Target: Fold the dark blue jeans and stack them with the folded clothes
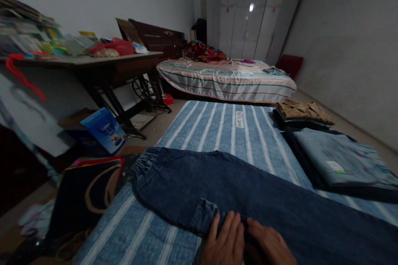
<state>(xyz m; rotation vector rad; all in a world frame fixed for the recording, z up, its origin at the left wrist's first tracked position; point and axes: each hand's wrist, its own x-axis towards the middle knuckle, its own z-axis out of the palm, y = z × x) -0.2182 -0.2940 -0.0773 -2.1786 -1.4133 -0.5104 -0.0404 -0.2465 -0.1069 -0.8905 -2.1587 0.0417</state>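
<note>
Dark-blue jeans (pixel 186 182) lie on a striped sheet (pixel 199 128), extending under and beyond the fingers. The left hand (pixel 225 240) rests flat beside the pocket (pixel 202 217), fingers straight and slightly spread; the right hand (pixel 270 240), just beside it, has bent fingers, any pinch hidden. Stacked clothes (pixel 345 155) lie to the right.

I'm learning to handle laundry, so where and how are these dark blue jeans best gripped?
Probably at the gathered waistband, from the left: that end of the jeans lies at the edge of the striped cover, and its puckers likely offer more to pinch than the flat leg. The left hand and right hand rest farther along, near the pocket.
</note>
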